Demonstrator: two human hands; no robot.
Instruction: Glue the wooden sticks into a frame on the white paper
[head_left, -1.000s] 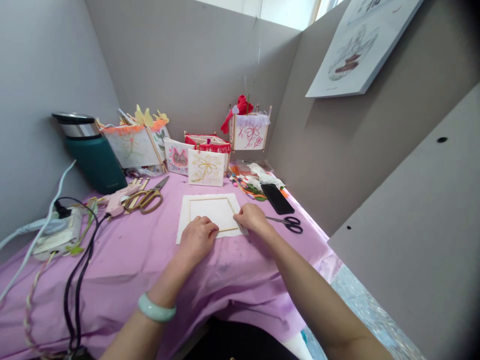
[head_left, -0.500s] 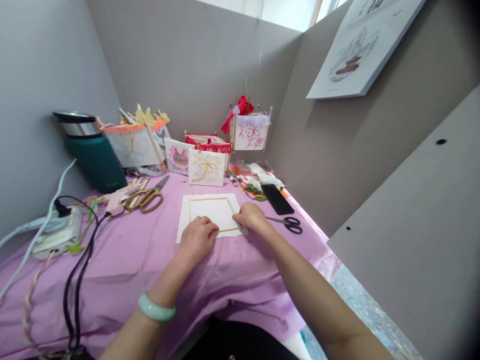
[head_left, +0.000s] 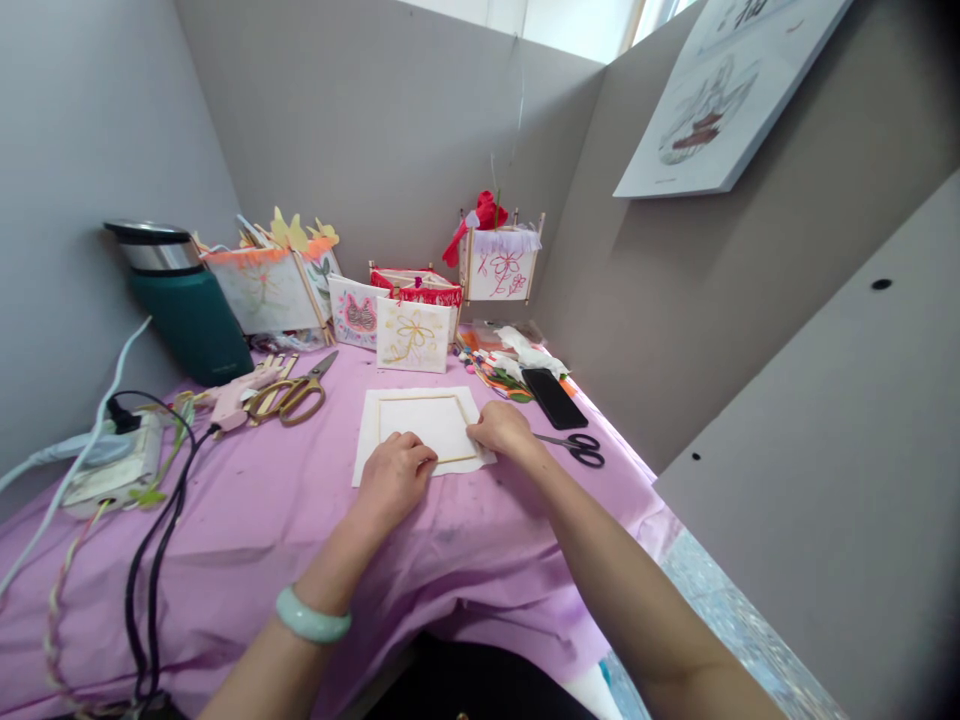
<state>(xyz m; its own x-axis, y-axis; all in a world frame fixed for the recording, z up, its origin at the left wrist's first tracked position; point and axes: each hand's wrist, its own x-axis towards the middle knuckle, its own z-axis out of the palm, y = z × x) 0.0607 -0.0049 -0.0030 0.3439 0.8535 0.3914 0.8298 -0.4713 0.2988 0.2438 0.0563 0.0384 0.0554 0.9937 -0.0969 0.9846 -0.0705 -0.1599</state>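
At six and four o'clock on the frame (head_left: 417, 398), the left hand (head_left: 396, 475) and right hand (head_left: 504, 428) stay half-curled at its edge, pinch unclear; unshifted, it lies steady.

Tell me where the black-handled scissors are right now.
In the head view, the black-handled scissors lie right of centre on the purple cloth, just below the black phone and beside the right hand.
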